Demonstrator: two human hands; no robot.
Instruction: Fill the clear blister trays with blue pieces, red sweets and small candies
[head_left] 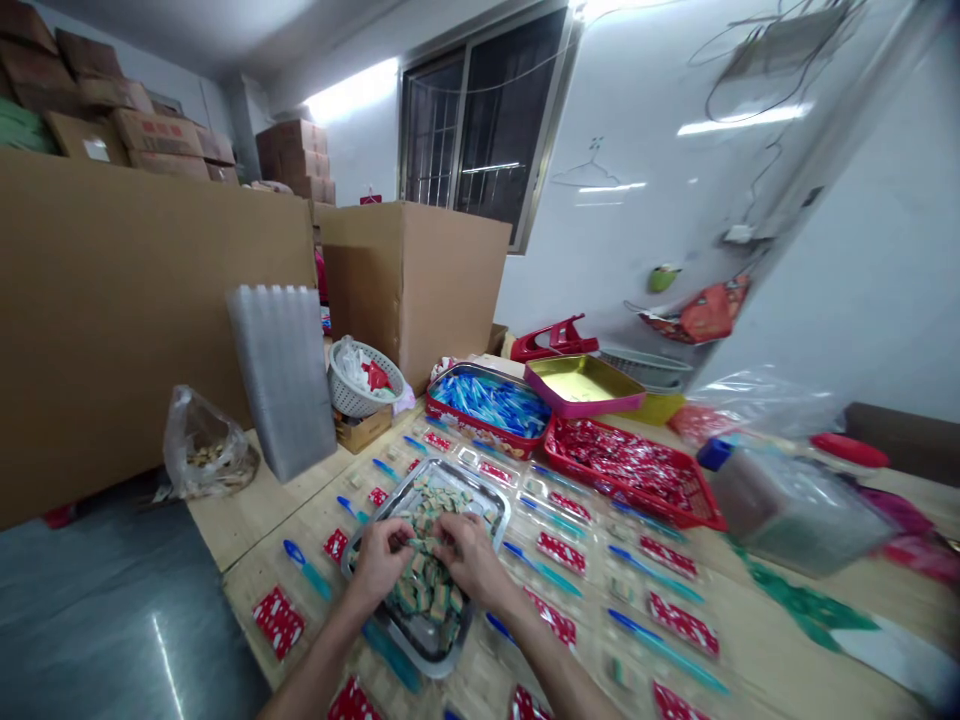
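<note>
Your left hand (pixel 380 562) and right hand (pixel 471 556) pinched blocks (pixel 424 592) in the tray (pixel 491 502) | packs (pixel 600 560) held pens (pixel 544 573), red packets (pixel 561 552) | few held blocks.

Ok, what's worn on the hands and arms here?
Nothing shows: the left hand and right hand are ungloved, and both forearms are sleeveless down to the frame's lower edge. No watch, band or ring is visible, though blur could hide a thin one.

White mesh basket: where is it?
Head view: the basket sits far left on the table, between the stack of clear trays and the tall cardboard box.
</note>
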